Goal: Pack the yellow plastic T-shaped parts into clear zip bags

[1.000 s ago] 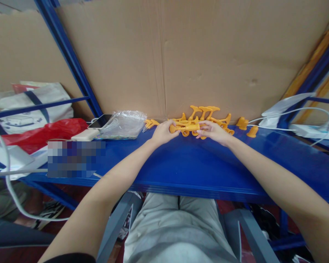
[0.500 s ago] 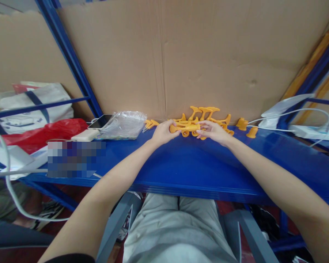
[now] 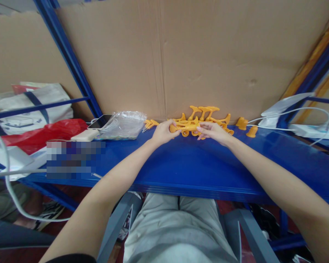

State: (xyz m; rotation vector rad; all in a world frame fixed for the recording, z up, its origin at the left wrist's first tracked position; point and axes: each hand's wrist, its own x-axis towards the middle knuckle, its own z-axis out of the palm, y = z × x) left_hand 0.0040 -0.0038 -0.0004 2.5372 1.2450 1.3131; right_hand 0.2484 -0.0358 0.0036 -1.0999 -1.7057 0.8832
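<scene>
Orange part held: one long orange plastic piece is gripped at its two ends, just above the back of the bench, in front of the pile.
Left hand: fingers are closed round the piece's left end.
Right hand: fingers are pinched on the right end.
Orange pile: several like pieces (an exact count cannot be made) are heaped against the cardboard.
Loose orange bits: two are seen to the right, one small cluster to the left.
Clear bag: one, beside one phone.
Bench: glossy blue metal, bare in the middle.
Room: a cardboard sheet is set behind blue rack posts; white cables are laid at the right.
</scene>
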